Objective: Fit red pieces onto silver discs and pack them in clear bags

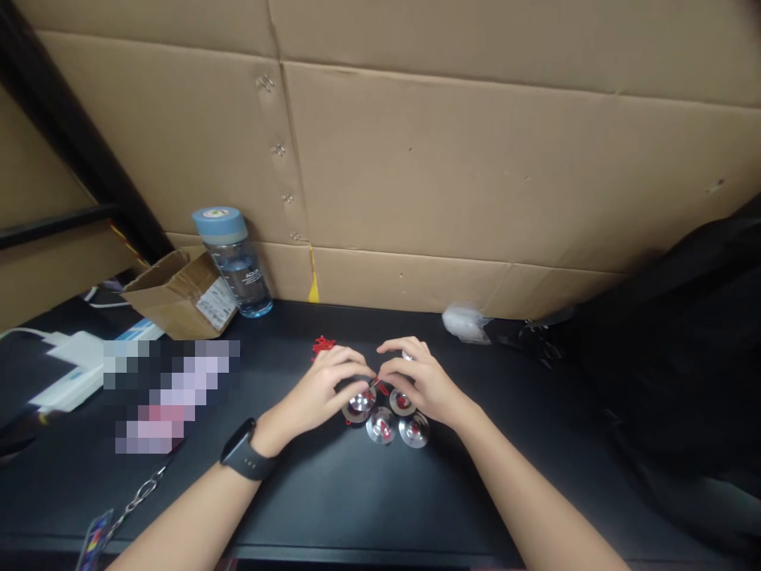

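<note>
Several small shiny metal cymbals with red cords lie in front of me on the black desk. My left hand (pixel 336 382) is closed, thumb and fingers pinching near the rim of one cymbal (pixel 362 399), which overlaps another disc below it. My right hand (pixel 416 378) meets it fingertip to fingertip, pinching at a red cord (pixel 384 388); the exact grip is partly hidden. Beneath the right hand sits a cymbal (pixel 403 402). Nearer to me are a front cymbal (pixel 380 426) and a right-hand cymbal (pixel 414 430). A bundle of red cord (pixel 323 344) rests behind my left hand.
A water bottle (pixel 241 266) and an open cardboard box (pixel 178 293) stand at the back left. Nearer are a white power strip (pixel 71 385) and a lanyard clip (pixel 143 492). A clear plastic bag (pixel 467 323) lies by the cardboard wall (pixel 476 174); a black bag (pixel 683 341) fills the right.
</note>
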Action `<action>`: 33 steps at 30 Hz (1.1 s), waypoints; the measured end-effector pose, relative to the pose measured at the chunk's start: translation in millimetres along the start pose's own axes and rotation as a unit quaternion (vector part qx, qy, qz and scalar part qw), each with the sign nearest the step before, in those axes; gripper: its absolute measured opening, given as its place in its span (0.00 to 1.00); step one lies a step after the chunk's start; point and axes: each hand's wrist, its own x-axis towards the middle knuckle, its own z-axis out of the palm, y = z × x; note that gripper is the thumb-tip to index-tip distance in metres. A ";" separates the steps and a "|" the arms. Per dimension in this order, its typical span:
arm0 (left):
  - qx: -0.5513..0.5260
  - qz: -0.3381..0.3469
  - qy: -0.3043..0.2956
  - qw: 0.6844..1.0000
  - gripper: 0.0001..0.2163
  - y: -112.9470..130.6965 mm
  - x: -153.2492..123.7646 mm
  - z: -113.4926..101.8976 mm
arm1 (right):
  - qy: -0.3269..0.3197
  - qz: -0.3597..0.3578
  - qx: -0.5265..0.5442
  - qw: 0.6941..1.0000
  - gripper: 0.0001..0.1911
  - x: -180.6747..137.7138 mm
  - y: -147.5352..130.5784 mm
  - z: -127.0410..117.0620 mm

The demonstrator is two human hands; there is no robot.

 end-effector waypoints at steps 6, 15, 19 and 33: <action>-0.073 -0.009 -0.028 0.997 0.09 5.4 1.3 4.3 | 0.009 -0.029 0.064 0.997 0.07 2.4 -9.7 2.5; 0.002 -0.029 -0.006 1.000 0.09 -2.8 2.4 -3.6 | -0.051 0.021 0.107 0.993 0.06 3.8 -10.8 -3.9; 0.071 -0.128 0.145 0.979 0.10 -29.1 1.1 -19.9 | -0.018 0.105 0.114 0.988 0.07 2.4 2.3 -8.4; 0.100 -0.232 0.140 0.957 0.11 -96.8 -4.9 -17.2 | 0.165 0.381 0.146 0.898 0.10 -13.1 80.8 1.1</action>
